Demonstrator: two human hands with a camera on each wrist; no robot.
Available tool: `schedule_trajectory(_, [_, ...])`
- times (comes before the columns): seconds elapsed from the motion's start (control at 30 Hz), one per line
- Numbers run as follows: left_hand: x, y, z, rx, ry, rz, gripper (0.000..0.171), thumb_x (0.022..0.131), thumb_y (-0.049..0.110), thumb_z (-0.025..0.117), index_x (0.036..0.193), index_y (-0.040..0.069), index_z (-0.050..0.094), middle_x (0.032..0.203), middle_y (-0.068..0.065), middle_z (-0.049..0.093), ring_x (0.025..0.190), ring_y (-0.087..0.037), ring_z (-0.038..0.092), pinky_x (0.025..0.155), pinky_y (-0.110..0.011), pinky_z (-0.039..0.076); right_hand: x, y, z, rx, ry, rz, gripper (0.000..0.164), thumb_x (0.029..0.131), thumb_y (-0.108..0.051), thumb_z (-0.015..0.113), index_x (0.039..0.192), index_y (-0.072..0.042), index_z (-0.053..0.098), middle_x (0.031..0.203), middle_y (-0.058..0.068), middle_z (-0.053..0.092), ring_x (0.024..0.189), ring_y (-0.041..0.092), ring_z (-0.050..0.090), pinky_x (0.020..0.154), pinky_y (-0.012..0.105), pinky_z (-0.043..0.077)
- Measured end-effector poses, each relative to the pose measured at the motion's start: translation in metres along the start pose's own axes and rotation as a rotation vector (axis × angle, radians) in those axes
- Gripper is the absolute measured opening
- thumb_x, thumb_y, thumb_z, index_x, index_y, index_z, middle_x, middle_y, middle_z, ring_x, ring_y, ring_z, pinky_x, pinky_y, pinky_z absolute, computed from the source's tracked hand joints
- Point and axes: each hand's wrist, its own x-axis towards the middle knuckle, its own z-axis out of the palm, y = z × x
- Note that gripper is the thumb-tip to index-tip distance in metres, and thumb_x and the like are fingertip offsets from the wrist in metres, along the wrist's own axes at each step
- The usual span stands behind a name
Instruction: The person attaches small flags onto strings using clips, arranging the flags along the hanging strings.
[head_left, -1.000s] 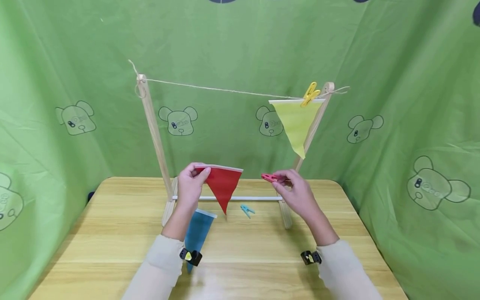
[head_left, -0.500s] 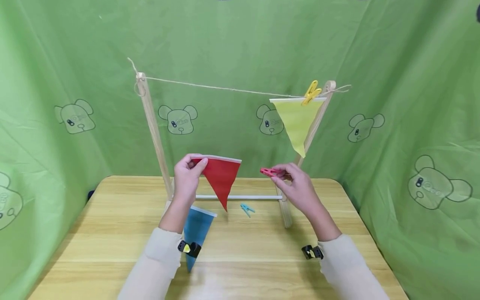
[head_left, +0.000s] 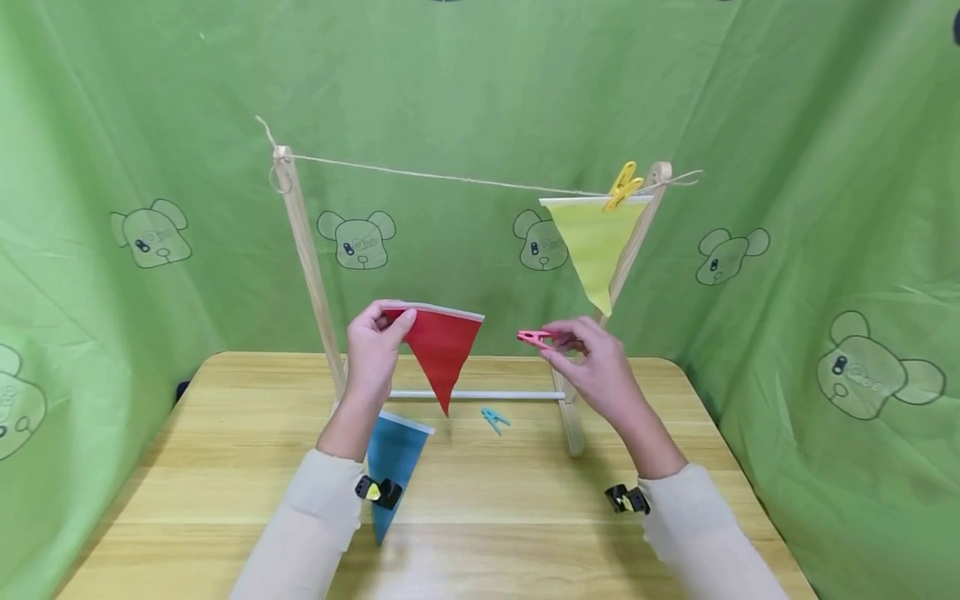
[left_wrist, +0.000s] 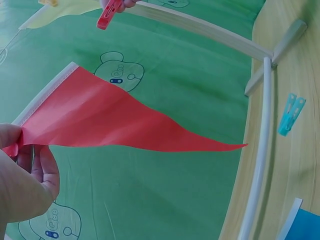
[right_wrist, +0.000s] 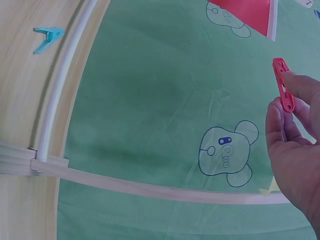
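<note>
A red triangular pennant (head_left: 446, 342) with a white top edge hangs from my left hand (head_left: 372, 350), which pinches its upper left corner between thumb and fingers. To the right, my right hand (head_left: 592, 358) pinches a red clothespin (head_left: 534, 338) by its handle end, its nose pointing toward the pennant. A gap separates clothespin and pennant. Above them a twine line (head_left: 450, 177) runs between two wooden posts. At its right end a yellow clothespin (head_left: 623, 187) clips a yellow pennant (head_left: 597, 246) to the line.
On the wooden table (head_left: 510, 533) lie a light blue clothespin (head_left: 495, 419) and a blue pennant (head_left: 397, 454), the latter partly under the left forearm. A white crossbar (head_left: 487, 395) joins the feet of the left post (head_left: 307, 258) and right post (head_left: 633, 242). Green curtain (head_left: 465, 100) surrounds the table.
Both hands have risen a little, carrying the red pennant and red clothespin upward. The clothespin has also shifted slightly left, toward the pennant.
</note>
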Motion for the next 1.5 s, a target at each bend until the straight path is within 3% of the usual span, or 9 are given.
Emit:
schedule_trajectory(0.27, [0.001,0.003,0.005,-0.007,-0.009,0.008,0.018,0.094,0.001,0.072,0.11,-0.006,0.068,0.085,0.004,0.07,0.08,-0.009,0.065,0.074,-0.019,0.058,0.002,-0.006,-0.006,0.0,0.025,-0.03,0.034,0.086,0.001,0.081,0.117,-0.005,0.071,0.107,0.011,0.067,0.095,0.02,0.066,0.084,0.008,0.053])
schedule_trajectory(0.5, [0.0,0.009,0.006,-0.013,-0.011,0.003,0.019,0.094,0.0,0.072,0.111,-0.007,0.067,0.085,0.005,0.069,0.081,-0.01,0.064,0.075,-0.019,0.058,0.004,-0.013,-0.008,-0.03,0.026,-0.047,0.033,0.087,-0.003,0.081,0.118,-0.004,0.071,0.107,0.007,0.068,0.094,0.02,0.066,0.083,0.008,0.051])
schedule_trajectory(0.8, [0.003,0.019,0.009,0.002,-0.009,0.013,0.016,0.095,0.002,0.072,0.109,-0.003,0.069,0.091,-0.001,0.068,0.084,-0.013,0.064,0.077,-0.02,0.059,0.015,-0.024,-0.016,-0.096,0.064,-0.136,0.031,0.088,-0.004,0.08,0.118,-0.005,0.07,0.108,0.008,0.069,0.095,0.02,0.067,0.085,0.027,0.06])
schedule_trajectory(1.1, [0.006,0.031,0.012,0.014,-0.017,0.047,0.016,0.094,0.002,0.072,0.108,-0.004,0.069,0.09,0.0,0.069,0.082,-0.011,0.065,0.076,-0.02,0.059,0.025,-0.038,-0.024,-0.081,0.076,-0.15,0.03,0.09,-0.003,0.078,0.118,-0.004,0.07,0.109,0.01,0.068,0.097,0.024,0.066,0.087,0.036,0.06])
schedule_trajectory(1.33, [0.008,0.038,0.01,0.028,-0.019,0.079,0.015,0.095,0.004,0.073,0.108,-0.003,0.07,0.089,-0.002,0.069,0.081,-0.012,0.064,0.075,-0.02,0.059,0.033,-0.044,-0.026,-0.097,0.08,-0.176,0.031,0.089,-0.004,0.08,0.118,-0.004,0.071,0.108,0.009,0.069,0.096,0.024,0.067,0.086,0.024,0.058])
schedule_trajectory(1.5, [0.011,0.044,0.011,0.026,-0.027,0.091,0.016,0.095,0.005,0.073,0.109,-0.003,0.069,0.092,-0.005,0.069,0.082,-0.012,0.065,0.077,-0.021,0.059,0.038,-0.048,-0.029,-0.107,0.082,-0.195,0.033,0.088,-0.005,0.081,0.119,-0.004,0.07,0.109,0.01,0.068,0.097,0.024,0.067,0.088,0.041,0.06])
